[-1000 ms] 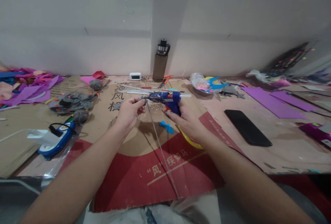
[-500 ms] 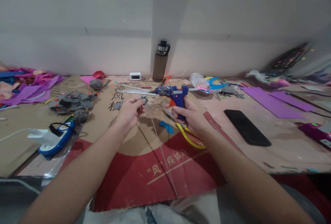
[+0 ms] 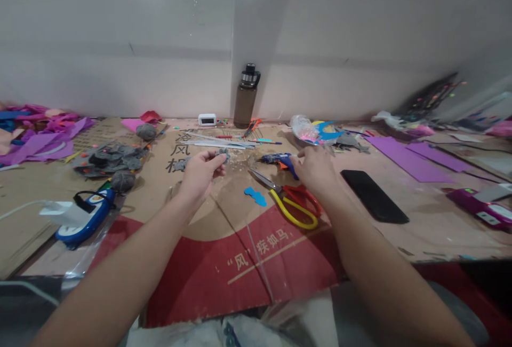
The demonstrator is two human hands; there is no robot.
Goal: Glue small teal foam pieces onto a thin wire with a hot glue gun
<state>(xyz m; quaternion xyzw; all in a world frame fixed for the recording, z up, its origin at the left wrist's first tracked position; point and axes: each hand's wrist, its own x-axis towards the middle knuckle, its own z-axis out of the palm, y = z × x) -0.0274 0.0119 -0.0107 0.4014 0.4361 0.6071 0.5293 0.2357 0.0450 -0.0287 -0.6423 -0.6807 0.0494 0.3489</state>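
Observation:
My left hand (image 3: 204, 172) is closed in a pinch on a small grey-blue felt-like piece (image 3: 223, 152), held above the cardboard; its exact shape is partly hidden by the fingers. My right hand (image 3: 318, 170) has its fingers at the rear of a blue glue gun (image 3: 279, 159), which is low over the cardboard with its nozzle pointing left. The hand covers part of the gun's handle. Just in front of the gun lie scissors (image 3: 298, 212) with yellow and red handles, blades pointing up-left. A blue wavy cut-out (image 3: 255, 196) lies left of the scissors.
Glue sticks (image 3: 224, 144), a bottle (image 3: 246, 96) and a small white clock (image 3: 207, 119) stand or lie at the back. A black phone (image 3: 374, 196) and purple sheets (image 3: 408, 159) are on the right. Grey felt scraps (image 3: 108, 159) and a blue power strip (image 3: 86, 218) are on the left.
My right hand has lowered the glue gun from above the scissors toward the cardboard and shifted right. The scissors' red handle now shows. My left hand stays almost still with its piece.

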